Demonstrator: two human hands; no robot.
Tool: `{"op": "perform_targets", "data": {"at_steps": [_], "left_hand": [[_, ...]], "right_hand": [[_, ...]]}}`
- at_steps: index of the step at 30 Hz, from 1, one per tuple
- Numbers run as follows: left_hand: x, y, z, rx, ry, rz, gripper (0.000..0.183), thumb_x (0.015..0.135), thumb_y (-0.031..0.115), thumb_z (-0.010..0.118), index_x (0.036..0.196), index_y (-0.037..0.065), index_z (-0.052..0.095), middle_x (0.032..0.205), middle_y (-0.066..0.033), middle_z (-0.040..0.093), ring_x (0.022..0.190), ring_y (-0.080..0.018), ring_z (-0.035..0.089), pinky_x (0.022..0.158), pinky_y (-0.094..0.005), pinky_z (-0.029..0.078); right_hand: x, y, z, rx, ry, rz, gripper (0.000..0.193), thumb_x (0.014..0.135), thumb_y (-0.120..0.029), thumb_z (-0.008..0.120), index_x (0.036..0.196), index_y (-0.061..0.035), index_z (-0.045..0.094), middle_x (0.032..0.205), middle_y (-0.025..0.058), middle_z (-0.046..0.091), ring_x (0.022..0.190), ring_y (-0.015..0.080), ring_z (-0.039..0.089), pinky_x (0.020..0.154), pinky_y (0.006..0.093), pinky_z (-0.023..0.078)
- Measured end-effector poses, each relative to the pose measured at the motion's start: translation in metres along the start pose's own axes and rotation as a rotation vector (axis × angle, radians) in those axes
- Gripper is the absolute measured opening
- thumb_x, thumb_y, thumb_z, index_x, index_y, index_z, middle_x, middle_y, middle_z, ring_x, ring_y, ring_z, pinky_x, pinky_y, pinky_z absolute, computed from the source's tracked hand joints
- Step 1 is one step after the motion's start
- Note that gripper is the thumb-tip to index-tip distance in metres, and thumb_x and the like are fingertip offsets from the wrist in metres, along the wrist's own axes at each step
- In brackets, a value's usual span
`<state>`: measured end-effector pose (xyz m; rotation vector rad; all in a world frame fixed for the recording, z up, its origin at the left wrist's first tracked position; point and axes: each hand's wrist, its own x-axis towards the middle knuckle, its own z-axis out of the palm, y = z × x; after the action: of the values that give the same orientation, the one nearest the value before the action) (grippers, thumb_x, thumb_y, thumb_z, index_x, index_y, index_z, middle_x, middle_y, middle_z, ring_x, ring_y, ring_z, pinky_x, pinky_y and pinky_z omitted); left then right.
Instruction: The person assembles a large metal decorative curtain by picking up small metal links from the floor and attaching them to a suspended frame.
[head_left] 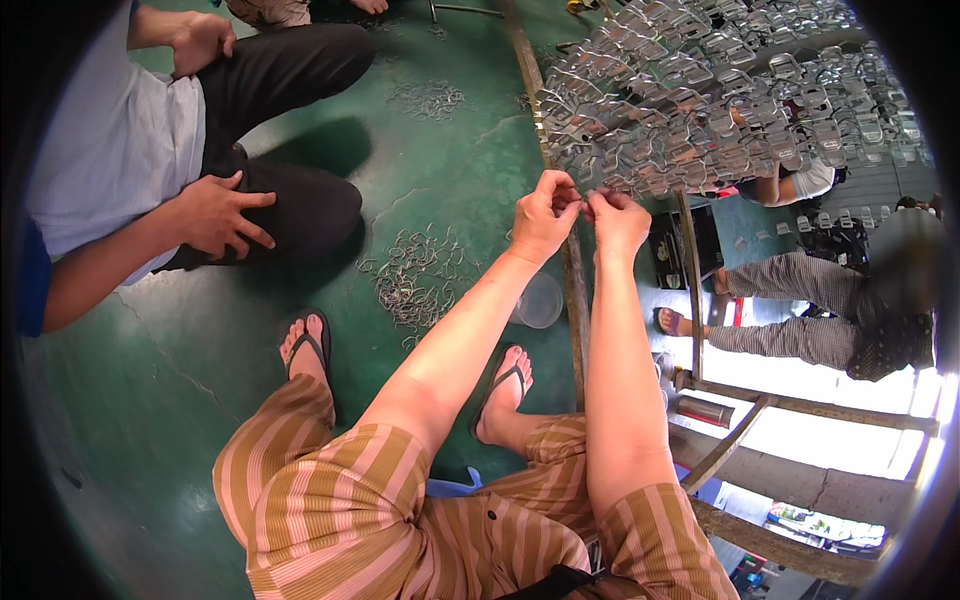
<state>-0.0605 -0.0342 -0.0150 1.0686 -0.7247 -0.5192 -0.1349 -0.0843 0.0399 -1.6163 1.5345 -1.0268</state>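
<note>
My left hand (545, 218) and my right hand (617, 228) meet at the edge of a rack, both arms stretched out. Thumb and fingers of each hand are pinched together, the fingertips almost touching. Whatever they hold between them is too small to make out. Just beyond my fingers hang many shiny metal buckle-like pieces (700, 115) in dense rows. A long wooden bar (574, 300) of the rack runs below my hands.
On the green floor lie a heap of small curved metal wire pieces (425, 280) and a smaller scatter (425, 100). A clear round plastic tub (540, 302) stands by the bar. One person (110, 150) sits at left; another, in checked trousers (790, 300), is beyond the rack.
</note>
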Motion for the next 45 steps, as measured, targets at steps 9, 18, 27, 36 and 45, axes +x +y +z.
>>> {"op": "perform_targets", "data": {"at_steps": [9,18,27,36,45], "left_hand": [[0.007,-0.008,-0.003,0.267,-0.015,0.197,0.029,0.07,0.0,0.067,0.092,0.005,0.049,0.076,-0.0083,0.065,0.069,-0.0175,0.066,0.06,-0.0275,0.052],[0.014,-0.039,-0.027,-0.225,0.033,-0.446,0.026,0.076,0.002,0.063,0.099,-0.001,0.052,0.082,-0.0083,0.061,0.062,-0.0107,0.058,0.055,-0.0236,0.05],[0.036,-0.041,-0.018,-0.536,-0.394,-0.839,0.017,0.075,0.012,0.066,0.088,0.001,0.064,0.076,-0.0046,0.061,0.061,-0.0108,0.055,0.056,-0.0228,0.045],[0.034,-0.039,-0.012,-0.399,-0.497,-0.825,0.014,0.077,0.012,0.065,0.087,0.003,0.06,0.075,-0.0025,0.06,0.062,-0.0088,0.054,0.055,-0.0213,0.043],[0.032,-0.037,-0.008,-0.404,-0.458,-0.752,0.012,0.077,0.014,0.065,0.084,0.005,0.061,0.069,-0.0003,0.057,0.057,-0.0087,0.05,0.051,-0.0224,0.039]], "right_hand": [[-0.003,-0.011,0.006,-0.077,0.033,-0.054,0.021,0.069,-0.011,0.072,0.077,0.0068,0.066,0.067,0.0121,0.066,0.057,0.0145,0.063,0.057,0.0267,0.05],[0.006,-0.016,-0.007,-0.094,-0.026,0.021,0.012,0.072,-0.001,0.069,0.078,0.0083,0.065,0.064,0.0091,0.064,0.056,0.0139,0.064,0.048,0.0232,0.051],[0.016,-0.01,-0.005,-0.124,-0.022,0.035,0.014,0.072,-0.002,0.069,0.077,0.0101,0.064,0.065,0.0107,0.064,0.056,0.0146,0.064,0.049,0.0241,0.052],[0.022,0.003,-0.017,-0.152,0.007,0.01,0.01,0.074,-0.004,0.067,0.072,0.0057,0.065,0.059,0.0098,0.063,0.052,0.0145,0.063,0.047,0.0251,0.049],[0.017,-0.003,-0.018,-0.292,0.06,0.0,0.015,0.069,-0.016,0.069,0.069,-0.0012,0.068,0.058,0.0084,0.064,0.056,0.0186,0.064,0.06,0.0301,0.049]]}}
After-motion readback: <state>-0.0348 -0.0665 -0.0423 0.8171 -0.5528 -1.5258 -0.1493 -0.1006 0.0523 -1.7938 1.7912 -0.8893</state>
